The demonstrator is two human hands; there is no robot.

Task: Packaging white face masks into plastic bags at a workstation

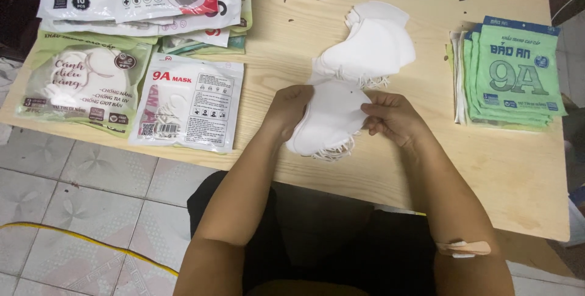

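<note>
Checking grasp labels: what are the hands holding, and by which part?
Both hands hold a small stack of white face masks: left hand grips its left edge, right hand pinches its right edge, above the wooden table.

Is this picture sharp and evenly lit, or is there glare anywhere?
Head view: mostly sharp and evenly lit; the white masks between the left hand and right hand wash out bright; glossy packets show mild sheen; soft shadows on the table.

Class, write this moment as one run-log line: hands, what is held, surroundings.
left hand: grips white masks | right hand: grips same masks | behind: loose mask pile | right: green packets | surface: wooden table
</note>
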